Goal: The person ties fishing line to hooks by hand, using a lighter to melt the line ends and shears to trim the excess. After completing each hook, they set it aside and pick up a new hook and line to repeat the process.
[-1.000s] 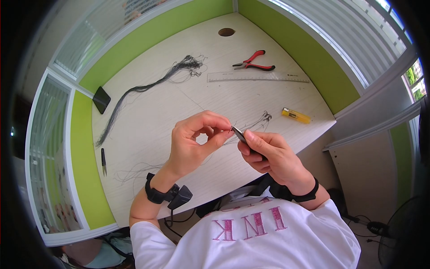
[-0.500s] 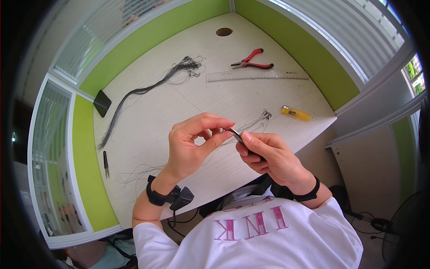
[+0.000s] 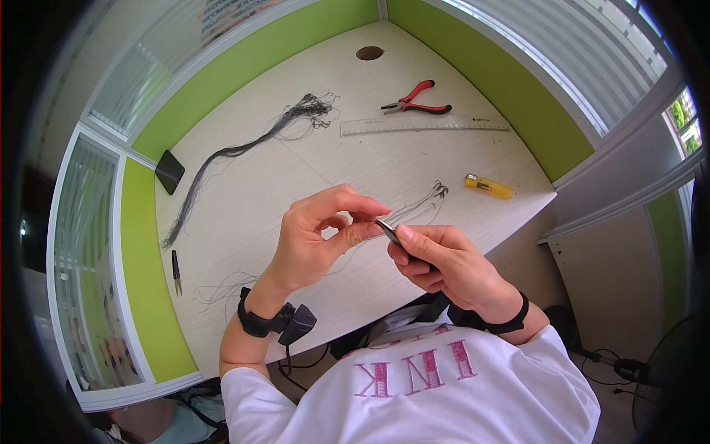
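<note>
My left hand (image 3: 318,237) is raised over the middle of the desk, thumb and forefinger close together around something too small to make out. Touching those fingertips is the metal tip of a small dark tool (image 3: 396,235). My right hand (image 3: 455,263) is closed around this tool, with the thumb on top. Just behind the hands, thin dark threads (image 3: 414,204) end in a small knotted cluster (image 3: 441,189). More loose thread (image 3: 225,287) lies to the left of my left wrist.
A long bundle of dark threads (image 3: 237,149) lies at the left. Farther back are red-handled pliers (image 3: 416,101) and a clear ruler (image 3: 425,127). A yellow lighter (image 3: 488,186) is at right, thin tweezers (image 3: 176,274) and a black phone-like object (image 3: 169,172) at left.
The tool in my right hand has shifted slightly left and down, and its tip now shows more clearly. My left fingers have moved a little; the objects on the desk look unchanged.
</note>
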Available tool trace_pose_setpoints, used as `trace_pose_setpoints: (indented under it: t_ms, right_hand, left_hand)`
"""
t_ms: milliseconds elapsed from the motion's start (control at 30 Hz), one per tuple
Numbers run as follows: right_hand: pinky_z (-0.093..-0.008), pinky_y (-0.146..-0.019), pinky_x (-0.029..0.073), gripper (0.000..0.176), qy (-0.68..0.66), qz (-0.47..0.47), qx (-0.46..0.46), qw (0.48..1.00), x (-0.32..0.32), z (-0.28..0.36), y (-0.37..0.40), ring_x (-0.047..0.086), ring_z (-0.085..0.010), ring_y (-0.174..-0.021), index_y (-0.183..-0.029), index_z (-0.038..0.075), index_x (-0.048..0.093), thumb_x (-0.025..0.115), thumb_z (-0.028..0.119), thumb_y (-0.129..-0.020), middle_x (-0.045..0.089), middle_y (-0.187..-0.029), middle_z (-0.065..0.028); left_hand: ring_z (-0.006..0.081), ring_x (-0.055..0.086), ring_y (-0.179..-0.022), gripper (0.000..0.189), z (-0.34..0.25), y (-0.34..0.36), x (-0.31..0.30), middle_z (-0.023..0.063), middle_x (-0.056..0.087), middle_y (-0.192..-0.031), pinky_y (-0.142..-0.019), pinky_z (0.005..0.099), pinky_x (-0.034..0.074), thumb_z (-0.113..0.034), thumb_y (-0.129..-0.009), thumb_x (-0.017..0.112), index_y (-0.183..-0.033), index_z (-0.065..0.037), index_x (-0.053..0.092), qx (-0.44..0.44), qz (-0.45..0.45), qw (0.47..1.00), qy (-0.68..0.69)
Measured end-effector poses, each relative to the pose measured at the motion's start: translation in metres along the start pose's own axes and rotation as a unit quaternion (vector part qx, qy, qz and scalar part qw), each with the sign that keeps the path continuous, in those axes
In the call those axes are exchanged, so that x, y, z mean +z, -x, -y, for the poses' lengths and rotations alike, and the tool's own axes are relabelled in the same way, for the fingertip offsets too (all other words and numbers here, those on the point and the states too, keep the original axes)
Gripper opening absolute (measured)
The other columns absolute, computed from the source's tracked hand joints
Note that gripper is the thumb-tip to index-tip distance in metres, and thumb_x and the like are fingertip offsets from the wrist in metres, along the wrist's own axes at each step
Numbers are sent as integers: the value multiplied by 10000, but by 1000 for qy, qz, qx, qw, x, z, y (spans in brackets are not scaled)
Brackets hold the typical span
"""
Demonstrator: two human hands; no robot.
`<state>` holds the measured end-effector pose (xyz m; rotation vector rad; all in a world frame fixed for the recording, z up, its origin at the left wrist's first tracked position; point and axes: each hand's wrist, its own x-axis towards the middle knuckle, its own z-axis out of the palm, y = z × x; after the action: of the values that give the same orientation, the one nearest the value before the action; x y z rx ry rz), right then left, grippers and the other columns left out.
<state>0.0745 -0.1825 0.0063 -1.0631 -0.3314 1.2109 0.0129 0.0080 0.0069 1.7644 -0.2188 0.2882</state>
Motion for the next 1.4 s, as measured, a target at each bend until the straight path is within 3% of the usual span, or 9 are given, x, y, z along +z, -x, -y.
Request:
trace_pose_setpoints:
  t_ms: [200,267,367,667,900,1067,1400]
  right_hand:
    - [-186,-420,159,421,0,2,9,1000,1,0,1,226,-22,-509,-749,79,498,440,445,-950,291,-607,81]
    - [-186,-421,158,421,3,5,11,1000,1,-1,0,224,-23,-510,-750,79,499,440,445,-949,290,-607,81]
    - [-187,-421,157,421,6,3,14,1000,1,-1,0,222,-24,-511,-752,80,500,436,446,-951,288,-608,82]
    - [-189,-418,153,422,4,6,-5,1000,2,-1,1,215,-22,-508,-740,85,487,431,445,-953,289,-614,80]
    - [-185,-415,154,422,-1,4,-10,1000,3,0,3,215,-20,-507,-739,86,480,426,444,-955,292,-617,78]
    - [-184,-415,154,420,-8,6,-10,1000,4,0,3,217,-20,-506,-743,86,480,425,444,-955,298,-619,76]
    - [-186,-425,151,408,-36,-1,23,999,8,3,7,211,-22,-502,-762,89,508,439,445,-950,304,-599,79]
  left_hand:
    - [57,559,-714,198,-4,-1,-5,-12,608,-792,-526,178,408,-36,-793,673,-983,-93,667,-26,27,999,7]
    - [58,560,-715,180,-1,-1,-9,-18,604,-792,-533,185,415,-48,-797,674,-972,-87,661,8,67,997,-28]
    - [64,559,-717,146,-10,-2,-6,-14,610,-804,-548,191,428,-55,-802,672,-945,-81,661,-65,39,997,-1]
    - [39,526,-596,133,0,2,-6,42,653,-823,-482,170,424,-45,-826,653,-951,0,653,-71,29,994,82]
    - [61,569,-636,120,4,4,-6,67,661,-815,-517,173,455,-22,-826,643,-938,22,654,-79,23,990,113]
    - [149,657,-779,102,6,3,-5,93,673,-841,-634,215,517,-16,-818,647,-911,25,653,-55,11,994,97]
    - [125,640,-721,82,5,3,-5,95,680,-819,-621,208,489,-14,-799,663,-878,8,663,6,11,998,64]
